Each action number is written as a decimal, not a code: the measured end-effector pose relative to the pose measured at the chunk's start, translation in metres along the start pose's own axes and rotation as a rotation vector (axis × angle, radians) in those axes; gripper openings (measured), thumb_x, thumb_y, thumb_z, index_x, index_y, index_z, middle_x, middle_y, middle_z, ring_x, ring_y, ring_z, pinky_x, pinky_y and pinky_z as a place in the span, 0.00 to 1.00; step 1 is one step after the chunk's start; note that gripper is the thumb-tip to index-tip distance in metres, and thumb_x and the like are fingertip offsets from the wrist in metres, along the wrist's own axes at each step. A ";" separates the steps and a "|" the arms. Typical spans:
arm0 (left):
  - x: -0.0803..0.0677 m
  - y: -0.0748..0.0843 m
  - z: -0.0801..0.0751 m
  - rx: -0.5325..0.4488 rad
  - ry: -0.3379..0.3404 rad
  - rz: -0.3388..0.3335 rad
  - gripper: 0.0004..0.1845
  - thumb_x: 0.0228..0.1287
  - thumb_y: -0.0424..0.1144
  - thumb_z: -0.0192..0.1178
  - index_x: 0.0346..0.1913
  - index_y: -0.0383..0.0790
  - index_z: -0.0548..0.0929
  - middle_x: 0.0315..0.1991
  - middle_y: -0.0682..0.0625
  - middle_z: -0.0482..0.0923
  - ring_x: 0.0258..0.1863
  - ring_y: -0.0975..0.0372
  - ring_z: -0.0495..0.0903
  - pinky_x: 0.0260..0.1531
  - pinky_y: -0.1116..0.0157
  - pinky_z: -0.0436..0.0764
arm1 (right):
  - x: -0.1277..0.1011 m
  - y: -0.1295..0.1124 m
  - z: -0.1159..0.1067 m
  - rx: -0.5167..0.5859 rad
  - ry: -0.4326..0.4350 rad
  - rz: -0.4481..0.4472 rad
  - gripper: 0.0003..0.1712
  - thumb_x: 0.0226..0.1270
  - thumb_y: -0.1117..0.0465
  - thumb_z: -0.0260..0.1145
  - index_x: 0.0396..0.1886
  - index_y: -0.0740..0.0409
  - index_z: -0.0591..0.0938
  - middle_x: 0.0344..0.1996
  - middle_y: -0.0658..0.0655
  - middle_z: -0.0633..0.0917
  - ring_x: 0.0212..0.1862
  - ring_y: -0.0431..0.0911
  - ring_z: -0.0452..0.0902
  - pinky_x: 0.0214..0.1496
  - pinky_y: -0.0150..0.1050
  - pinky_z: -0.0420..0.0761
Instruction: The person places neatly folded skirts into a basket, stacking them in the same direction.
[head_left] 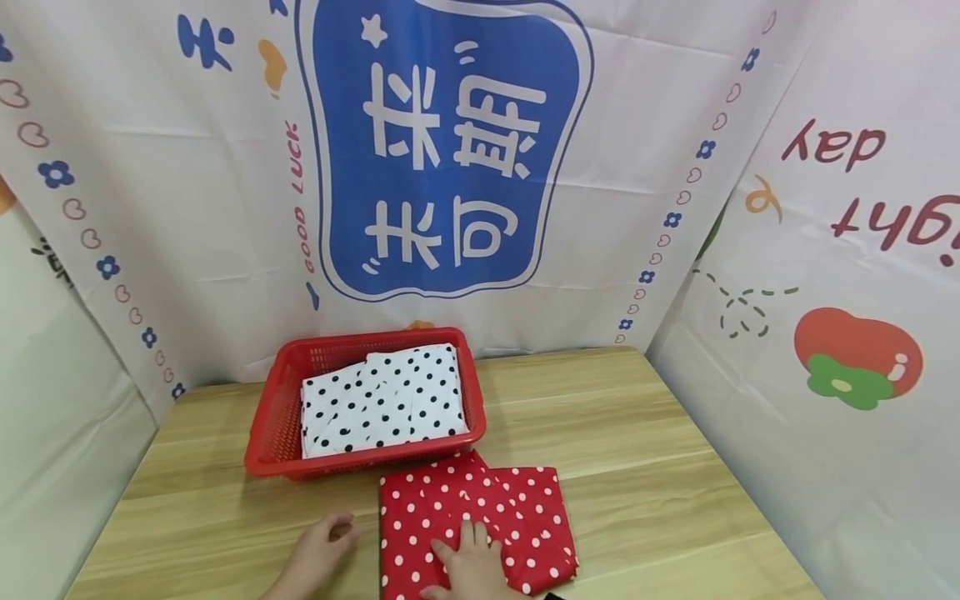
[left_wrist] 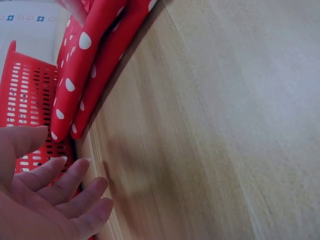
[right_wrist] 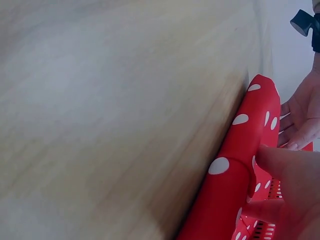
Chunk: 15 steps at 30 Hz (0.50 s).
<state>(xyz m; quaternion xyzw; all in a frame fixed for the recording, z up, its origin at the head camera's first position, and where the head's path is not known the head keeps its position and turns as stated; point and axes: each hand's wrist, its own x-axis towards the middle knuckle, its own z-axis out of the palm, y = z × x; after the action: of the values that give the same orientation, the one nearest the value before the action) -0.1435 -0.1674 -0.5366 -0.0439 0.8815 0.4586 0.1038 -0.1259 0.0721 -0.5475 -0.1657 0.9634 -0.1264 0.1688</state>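
Note:
A folded red cloth with white dots (head_left: pixel 517 512) lies on the wooden table in front of the basket. My right hand (head_left: pixel 474 567) rests on top of it, fingers spread over the fabric; the right wrist view shows that hand (right_wrist: pixel 295 175) at the cloth's folded edge. To the left of the cloth is my left hand (head_left: pixel 318 554), holding nothing. In the left wrist view its fingers (left_wrist: pixel 75 185) are loosely bent, apart from the cloth's layered folds (left_wrist: pixel 80 65).
A red plastic basket (head_left: pixel 258 433) stands behind the cloth, with a folded white cloth with black dots (head_left: pixel 390 400) inside. Printed white curtains (head_left: pixel 225 208) hang round the back and sides of the wooden table (head_left: pixel 645 483).

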 end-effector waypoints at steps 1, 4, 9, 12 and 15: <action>-0.001 0.000 0.000 0.001 0.001 -0.002 0.20 0.66 0.33 0.58 0.51 0.16 0.74 0.42 0.34 0.80 0.45 0.43 0.79 0.47 0.48 0.79 | 0.000 -0.001 0.000 0.008 -0.010 -0.003 0.35 0.52 0.35 0.70 0.61 0.36 0.79 0.51 0.59 0.71 0.52 0.53 0.63 0.50 0.57 0.76; -0.002 0.000 -0.002 0.002 0.006 -0.011 0.20 0.66 0.34 0.58 0.51 0.16 0.74 0.42 0.35 0.80 0.45 0.44 0.79 0.47 0.48 0.79 | 0.002 -0.003 0.002 0.030 -0.043 -0.014 0.34 0.51 0.36 0.71 0.61 0.34 0.78 0.52 0.57 0.71 0.53 0.52 0.63 0.51 0.57 0.76; -0.004 0.001 -0.005 -0.001 0.027 -0.025 0.21 0.66 0.34 0.59 0.51 0.15 0.73 0.41 0.34 0.80 0.45 0.44 0.79 0.47 0.48 0.79 | 0.005 -0.012 0.006 0.021 -0.062 -0.052 0.35 0.49 0.36 0.72 0.60 0.31 0.78 0.52 0.55 0.70 0.53 0.51 0.63 0.52 0.55 0.75; -0.005 0.001 -0.006 -0.007 0.024 -0.053 0.23 0.67 0.35 0.59 0.52 0.14 0.72 0.40 0.35 0.80 0.44 0.45 0.79 0.46 0.48 0.79 | 0.007 -0.020 0.009 -0.008 -0.056 -0.077 0.35 0.48 0.36 0.72 0.60 0.30 0.78 0.51 0.53 0.71 0.51 0.49 0.63 0.51 0.53 0.76; -0.005 0.000 -0.009 -0.020 0.010 -0.098 0.24 0.67 0.37 0.59 0.53 0.15 0.71 0.41 0.35 0.79 0.44 0.45 0.79 0.46 0.48 0.79 | 0.008 -0.028 0.013 -0.044 -0.052 -0.094 0.33 0.50 0.34 0.70 0.60 0.28 0.78 0.50 0.52 0.71 0.51 0.48 0.63 0.52 0.51 0.75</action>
<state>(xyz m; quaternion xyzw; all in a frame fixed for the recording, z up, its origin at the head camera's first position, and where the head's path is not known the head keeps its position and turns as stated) -0.1398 -0.1744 -0.5305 -0.0903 0.8741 0.4617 0.1213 -0.1204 0.0411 -0.5537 -0.2175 0.9524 -0.1086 0.1840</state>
